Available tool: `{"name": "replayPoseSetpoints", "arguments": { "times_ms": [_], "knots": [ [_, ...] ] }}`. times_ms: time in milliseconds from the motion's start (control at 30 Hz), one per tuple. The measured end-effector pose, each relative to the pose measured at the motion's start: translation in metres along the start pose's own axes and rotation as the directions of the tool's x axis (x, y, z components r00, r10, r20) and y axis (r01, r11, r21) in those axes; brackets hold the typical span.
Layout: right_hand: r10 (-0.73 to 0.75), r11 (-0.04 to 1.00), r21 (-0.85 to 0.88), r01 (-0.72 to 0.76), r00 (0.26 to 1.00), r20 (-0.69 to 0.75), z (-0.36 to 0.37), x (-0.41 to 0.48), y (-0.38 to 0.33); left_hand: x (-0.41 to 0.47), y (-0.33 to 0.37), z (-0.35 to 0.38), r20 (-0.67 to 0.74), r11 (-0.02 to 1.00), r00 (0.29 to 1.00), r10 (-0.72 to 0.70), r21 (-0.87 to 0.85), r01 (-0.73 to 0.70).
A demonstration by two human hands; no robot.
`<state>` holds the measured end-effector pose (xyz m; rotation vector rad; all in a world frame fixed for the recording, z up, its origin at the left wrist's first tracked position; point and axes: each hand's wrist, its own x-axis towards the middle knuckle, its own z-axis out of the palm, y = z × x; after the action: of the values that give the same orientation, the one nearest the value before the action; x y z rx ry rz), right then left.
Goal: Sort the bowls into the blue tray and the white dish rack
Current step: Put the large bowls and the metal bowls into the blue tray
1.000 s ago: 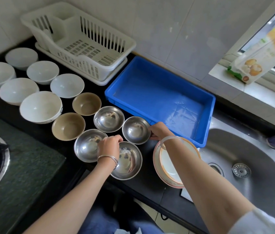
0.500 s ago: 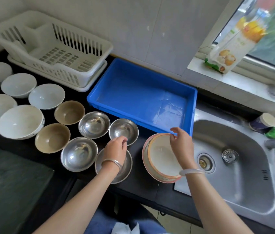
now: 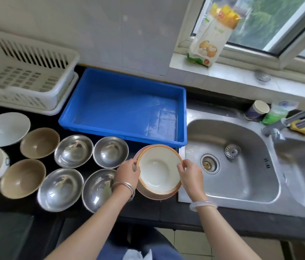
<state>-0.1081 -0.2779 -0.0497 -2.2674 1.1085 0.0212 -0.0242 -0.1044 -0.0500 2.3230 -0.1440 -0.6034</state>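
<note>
A white bowl with an orange rim (image 3: pixel 159 170) sits nested in a pinkish bowl (image 3: pixel 155 196) on the black counter, just in front of the empty blue tray (image 3: pixel 125 107). My left hand (image 3: pixel 128 170) grips its left rim and my right hand (image 3: pixel 190 171) grips its right rim. Left of them stand several steel bowls (image 3: pixel 74 151), two tan bowls (image 3: pixel 40 142) and several white bowls (image 3: pixel 5 128). The empty white dish rack (image 3: pixel 22 76) stands at the back left.
A steel double sink (image 3: pixel 230 162) lies right of the bowls, with a tap (image 3: pixel 298 117) above it. A paper cup (image 3: pixel 256 110) and a green bag (image 3: pixel 277 113) stand behind the sink. A food packet (image 3: pixel 213 32) leans on the window sill.
My left hand has moved right from the steel bowl onto the orange-rimmed bowl's left rim. My right hand has slid down to its right rim. The view has swung right.
</note>
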Motion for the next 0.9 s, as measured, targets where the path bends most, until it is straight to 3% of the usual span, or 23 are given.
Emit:
{"name": "replayPoseSetpoints", "arguments": {
  "times_ms": [233,400,633,900],
  "knots": [
    [0.0,1.0,-0.02,-0.001,0.997,-0.081,0.008,-0.013,-0.008,0.005,0.006,-0.003,-0.085,0.992,0.996,0.033,0.124,-0.022],
    [0.016,0.999,0.039,-0.015,0.999,-0.036,-0.003,-0.016,-0.005,0.005,0.013,-0.004,-0.061,0.998,0.998,0.023,0.062,-0.019],
    [0.045,0.995,0.099,-0.028,0.984,-0.172,-0.052,-0.015,0.004,0.007,0.056,-0.008,-0.047,0.99,0.99,0.136,0.029,-0.135],
    [0.2,0.979,0.089,-0.184,0.95,-0.24,-0.089,-0.025,0.049,-0.006,0.097,0.034,0.148,0.976,0.965,0.215,0.011,-0.219]
  ]
}}
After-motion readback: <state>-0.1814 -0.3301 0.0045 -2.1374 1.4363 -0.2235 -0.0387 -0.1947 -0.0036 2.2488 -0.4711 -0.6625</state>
